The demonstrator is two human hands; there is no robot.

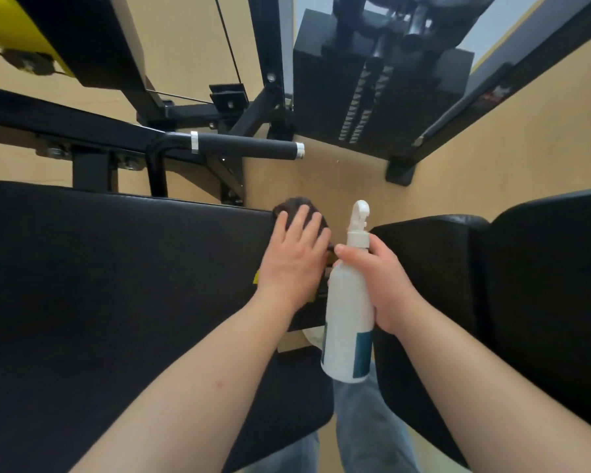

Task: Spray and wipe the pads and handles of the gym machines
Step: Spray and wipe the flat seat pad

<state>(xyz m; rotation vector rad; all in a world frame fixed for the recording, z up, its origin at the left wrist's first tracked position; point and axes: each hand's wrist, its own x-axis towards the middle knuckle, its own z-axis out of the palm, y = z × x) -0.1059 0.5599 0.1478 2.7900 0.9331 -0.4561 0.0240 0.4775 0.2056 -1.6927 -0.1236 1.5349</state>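
Observation:
A large black pad [116,285] fills the left of the view. At its right edge, near the far corner, my left hand [292,254] presses a dark cloth [296,203] flat against the pad with straight, spread fingers; most of the cloth is hidden under the hand. Just to the right, my right hand [377,281] grips a white spray bottle [348,315] round its body, nozzle pointing away from me. A black foam handle [246,148] with silver end bands juts right above the pad. A second black pad [526,285] lies at the right.
A black weight stack [379,97] with its steel frame stands at the back centre. Black frame bars cross the upper left, beside a yellow panel [11,25]. The floor [338,186] is tan. My jeans-clad legs [365,431] stand between the two pads.

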